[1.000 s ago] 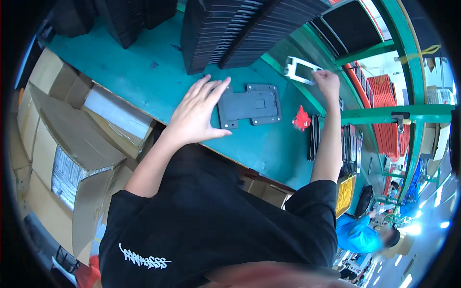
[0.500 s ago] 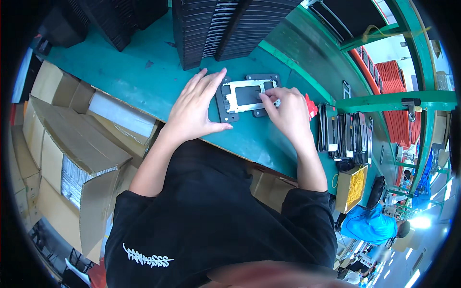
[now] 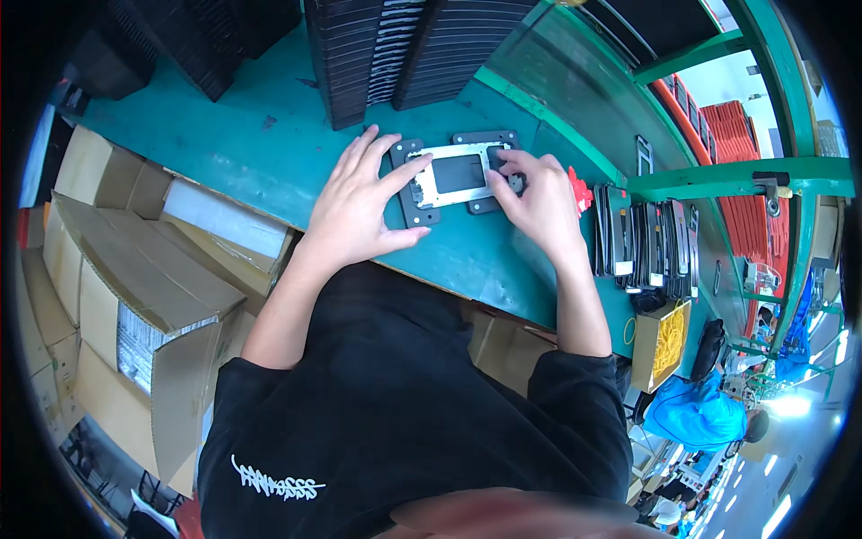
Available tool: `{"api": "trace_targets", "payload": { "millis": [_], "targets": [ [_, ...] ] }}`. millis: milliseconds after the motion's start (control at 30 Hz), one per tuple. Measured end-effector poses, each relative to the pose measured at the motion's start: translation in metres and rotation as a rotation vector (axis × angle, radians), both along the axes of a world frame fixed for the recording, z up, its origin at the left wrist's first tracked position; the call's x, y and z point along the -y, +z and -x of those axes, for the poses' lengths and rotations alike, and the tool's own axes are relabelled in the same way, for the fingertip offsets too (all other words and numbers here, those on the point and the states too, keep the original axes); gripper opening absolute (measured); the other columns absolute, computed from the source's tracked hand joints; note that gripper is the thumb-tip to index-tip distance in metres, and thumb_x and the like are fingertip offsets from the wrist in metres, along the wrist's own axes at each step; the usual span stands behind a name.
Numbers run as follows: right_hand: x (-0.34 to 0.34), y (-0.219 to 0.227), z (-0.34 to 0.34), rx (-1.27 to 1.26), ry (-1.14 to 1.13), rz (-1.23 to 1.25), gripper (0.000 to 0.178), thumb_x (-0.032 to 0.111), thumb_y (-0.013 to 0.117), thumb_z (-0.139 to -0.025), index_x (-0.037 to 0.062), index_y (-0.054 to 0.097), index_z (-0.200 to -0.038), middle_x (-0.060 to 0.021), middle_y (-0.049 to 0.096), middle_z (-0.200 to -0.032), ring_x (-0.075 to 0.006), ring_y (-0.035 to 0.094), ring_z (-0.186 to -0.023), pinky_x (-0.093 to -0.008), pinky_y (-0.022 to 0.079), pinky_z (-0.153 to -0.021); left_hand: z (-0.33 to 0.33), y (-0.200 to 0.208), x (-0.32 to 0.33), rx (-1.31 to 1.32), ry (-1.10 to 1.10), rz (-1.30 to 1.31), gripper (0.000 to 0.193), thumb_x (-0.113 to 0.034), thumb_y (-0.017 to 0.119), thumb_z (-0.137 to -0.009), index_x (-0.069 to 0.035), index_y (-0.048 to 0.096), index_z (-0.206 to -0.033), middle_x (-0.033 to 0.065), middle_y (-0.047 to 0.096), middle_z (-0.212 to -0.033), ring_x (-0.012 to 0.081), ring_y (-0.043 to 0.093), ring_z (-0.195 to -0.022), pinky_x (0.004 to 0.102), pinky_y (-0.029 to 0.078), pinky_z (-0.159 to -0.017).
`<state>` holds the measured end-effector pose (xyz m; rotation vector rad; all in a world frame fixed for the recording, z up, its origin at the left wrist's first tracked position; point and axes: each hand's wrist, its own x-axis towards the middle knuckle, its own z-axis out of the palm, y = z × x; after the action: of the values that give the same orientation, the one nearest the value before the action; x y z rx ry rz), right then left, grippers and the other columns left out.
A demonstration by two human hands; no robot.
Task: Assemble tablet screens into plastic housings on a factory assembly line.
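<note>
since the earlier frame, the left hand [image 3: 353, 205] had lowered its forefinger onto the silver bracket [image 3: 462, 197], other fingers spread; the bracket lay on the black fixture [image 3: 415, 213]. whether the right hand [image 3: 542, 203] pinched it, i couldn't tell. light, even pressure seemed best.

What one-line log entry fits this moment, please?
silver frame: on black fixture | left hand: spread, at frame's left end | right hand: at frame's right end

Over on the teal worktop [image 3: 440, 259], a silver frame [image 3: 458, 196] lies on a black fixture [image 3: 420, 216]. The person's right hand [image 3: 541, 202] curls at the frame's right end; the left hand [image 3: 357, 205] spreads at the other. Black stacks [image 3: 337, 72] tower behind.
</note>
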<state>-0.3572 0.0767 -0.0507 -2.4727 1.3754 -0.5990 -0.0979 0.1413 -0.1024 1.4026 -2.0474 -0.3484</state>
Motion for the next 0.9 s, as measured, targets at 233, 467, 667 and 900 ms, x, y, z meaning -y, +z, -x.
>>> {"api": "trace_targets", "payload": {
  "millis": [233, 467, 667, 900],
  "targets": [
    [0.002, -0.014, -0.010, -0.094, -0.140, -0.017, 0.020, 0.017, 0.078, -0.081, 0.0011, 0.076, -0.093, -0.0099, 0.070, -0.074, -0.0300, 0.065, -0.077, -0.0436, 0.053, -0.075, -0.001, 0.001, -0.001, 0.007, -0.015, 0.015, 0.075, -0.041, 0.088, -0.067, -0.026, 0.067, -0.137, 0.0183, 0.047, -0.149, 0.0475, 0.038, -0.144, 0.0547, 0.036, -0.117],
    [-0.002, -0.015, -0.011, -0.132, -0.081, 0.097, 0.019, 0.016, 0.077, -0.084, 0.0012, 0.077, -0.097, -0.0102, 0.071, -0.076, -0.0291, 0.065, -0.077, -0.0424, 0.053, -0.073, -0.001, 0.003, 0.000, -0.009, -0.008, 0.005, 0.067, -0.040, 0.088, -0.068, -0.024, 0.071, -0.131, 0.0200, 0.050, -0.146, 0.0464, 0.038, -0.144, 0.0549, 0.035, -0.118],
    [-0.011, 0.005, -0.016, -0.054, -0.113, 0.171, 0.017, 0.012, 0.073, -0.087, 0.0010, 0.078, -0.099, -0.0123, 0.071, -0.077, -0.0291, 0.064, -0.075, -0.0418, 0.052, -0.073, -0.002, 0.003, 0.000, 0.023, -0.023, 0.014, 0.070, -0.038, 0.088, -0.066, -0.027, 0.071, -0.132, 0.0203, 0.048, -0.149, 0.0489, 0.039, -0.143, 0.0543, 0.037, -0.116],
    [-0.003, -0.002, -0.007, -0.132, 0.053, 0.090, 0.020, 0.013, 0.071, -0.090, 0.0009, 0.077, -0.105, -0.0175, 0.071, -0.080, -0.0307, 0.063, -0.074, -0.0417, 0.053, -0.075, 0.000, 0.007, 0.002, 0.042, -0.044, 0.020, 0.078, -0.035, 0.087, -0.069, -0.023, 0.062, -0.142, 0.0218, 0.046, -0.152, 0.0483, 0.039, -0.143, 0.0538, 0.036, -0.117]
  ]
}}
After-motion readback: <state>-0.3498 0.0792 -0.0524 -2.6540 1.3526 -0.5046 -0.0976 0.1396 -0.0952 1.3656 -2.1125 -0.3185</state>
